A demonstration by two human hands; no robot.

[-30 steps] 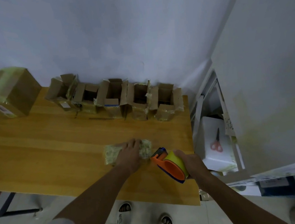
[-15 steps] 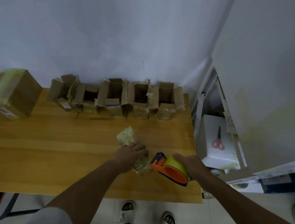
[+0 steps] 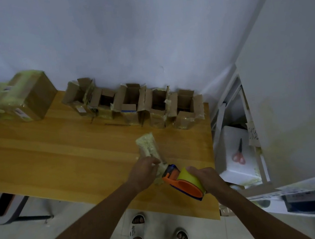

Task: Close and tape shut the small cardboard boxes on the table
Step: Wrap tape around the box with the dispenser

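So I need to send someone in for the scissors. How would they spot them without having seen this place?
Go to the right end of the wooden table, where an open white shelf unit stands. On it lies a white foam box, and the scissors lie flat on its lid. Their pink handles point toward the person, the only pink thing there.
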